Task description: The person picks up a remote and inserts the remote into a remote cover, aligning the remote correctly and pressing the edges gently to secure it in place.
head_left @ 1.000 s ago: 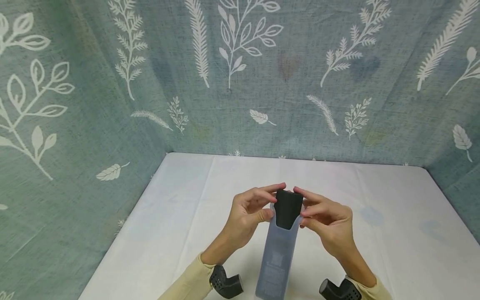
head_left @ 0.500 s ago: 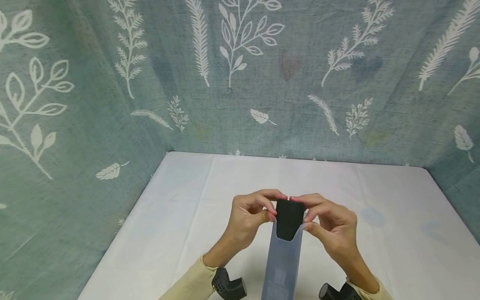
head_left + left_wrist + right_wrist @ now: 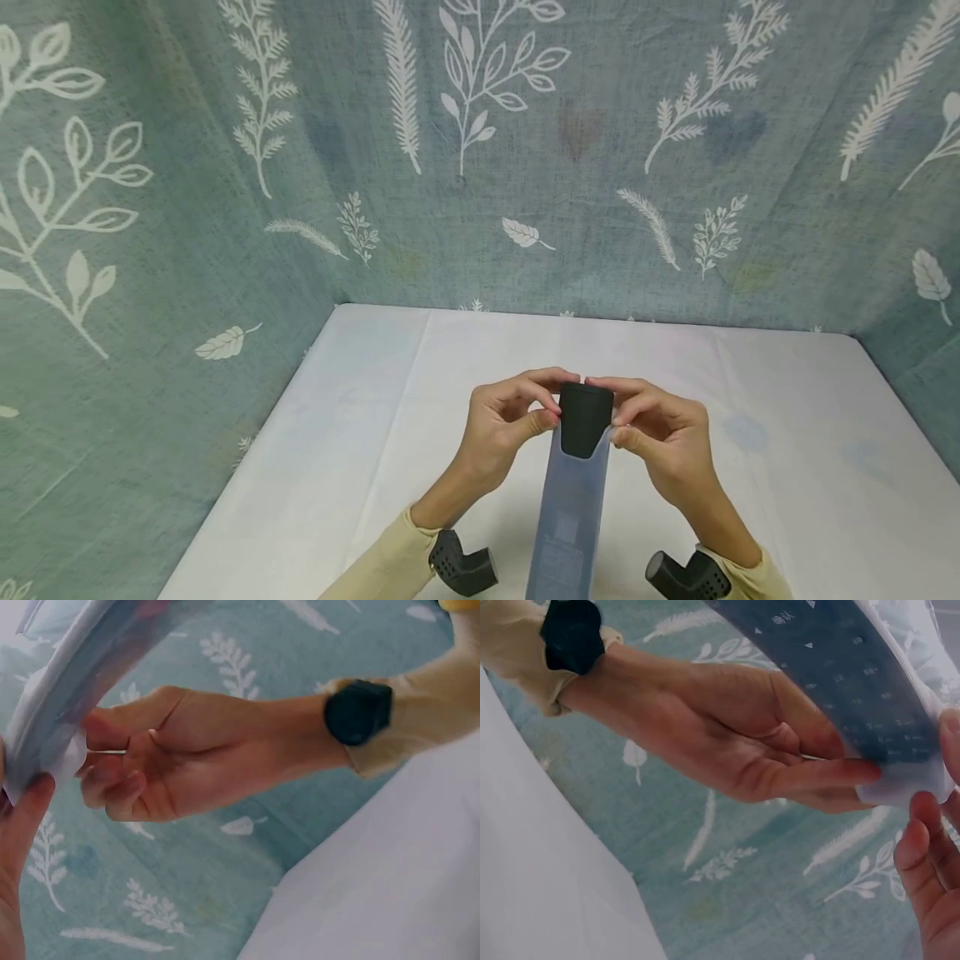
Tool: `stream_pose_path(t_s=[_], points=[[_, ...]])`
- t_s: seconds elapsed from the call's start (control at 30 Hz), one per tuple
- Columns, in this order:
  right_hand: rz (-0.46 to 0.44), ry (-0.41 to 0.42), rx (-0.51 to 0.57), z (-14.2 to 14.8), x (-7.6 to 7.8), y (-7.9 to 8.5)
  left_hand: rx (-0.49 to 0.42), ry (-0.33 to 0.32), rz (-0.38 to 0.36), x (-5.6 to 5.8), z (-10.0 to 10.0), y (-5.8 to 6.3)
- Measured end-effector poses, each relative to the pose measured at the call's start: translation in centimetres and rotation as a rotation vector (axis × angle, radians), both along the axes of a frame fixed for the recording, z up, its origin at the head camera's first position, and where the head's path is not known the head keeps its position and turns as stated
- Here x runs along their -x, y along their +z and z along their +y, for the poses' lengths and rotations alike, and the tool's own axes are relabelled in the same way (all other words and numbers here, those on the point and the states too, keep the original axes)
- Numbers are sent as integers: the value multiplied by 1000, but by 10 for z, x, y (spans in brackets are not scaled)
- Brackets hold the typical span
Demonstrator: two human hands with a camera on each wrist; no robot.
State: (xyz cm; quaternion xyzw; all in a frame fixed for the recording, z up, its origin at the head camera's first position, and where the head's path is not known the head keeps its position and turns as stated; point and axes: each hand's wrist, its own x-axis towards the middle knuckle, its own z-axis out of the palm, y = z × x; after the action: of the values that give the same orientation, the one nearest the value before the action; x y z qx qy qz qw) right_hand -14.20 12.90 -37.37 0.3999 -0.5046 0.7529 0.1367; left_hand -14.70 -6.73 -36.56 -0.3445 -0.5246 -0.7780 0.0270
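Observation:
In the head view a black remote control (image 3: 585, 417) sits in a translucent bluish silicone cover (image 3: 566, 525), with its far end bare. My left hand (image 3: 498, 429) pinches the cover's left edge near its opening, fingers touching the remote's end. On the opposite edge my right hand (image 3: 667, 437) pinches the cover, and its fingertips reach the same end. Rows of buttons on the remote (image 3: 832, 667) show through the cover in the right wrist view. The left wrist view shows the cover (image 3: 67, 690) bent and side-on, between both hands.
A white cloth covers the table (image 3: 360, 400) under the hands. Green-grey curtain fabric (image 3: 450, 225) with white leaf prints rises behind it and at the sides. Black wrist devices (image 3: 465, 567) sit over the beige sleeves (image 3: 382, 562).
The remote and cover dip toward me, then rise again, ending slightly further right. Both hands move along with them, and the fingers shift a little at the remote's bare end.

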Motion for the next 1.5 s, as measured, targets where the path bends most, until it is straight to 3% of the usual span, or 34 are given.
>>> stream_pose_path(t_s=[0.2,0.4,0.6,0.7,0.9,1.0,1.13,1.37,1.5], points=[[-8,-37,-70,8,6,0,136,86,-32,-2,-1,-1],[53,-129,-177,7,9,-1,306,58,-140,-5,-1,1],[34,-227,-260,-1,6,-4,482,85,-128,-5,2,-3],[20,-261,-295,-3,5,-4,454,73,-151,-5,4,-7],[1,-407,-400,-2,1,-1,264,-8,-285,-6,3,-14],[13,-420,-370,-4,0,0,203,-23,-349,-6,3,-14],[38,-448,-316,-7,3,-8,154,8,-400,-7,2,-13],[53,-463,-286,-11,7,-14,111,60,-396,-5,3,-12],[59,-401,-296,-13,8,-15,147,174,-294,-2,3,-12]])
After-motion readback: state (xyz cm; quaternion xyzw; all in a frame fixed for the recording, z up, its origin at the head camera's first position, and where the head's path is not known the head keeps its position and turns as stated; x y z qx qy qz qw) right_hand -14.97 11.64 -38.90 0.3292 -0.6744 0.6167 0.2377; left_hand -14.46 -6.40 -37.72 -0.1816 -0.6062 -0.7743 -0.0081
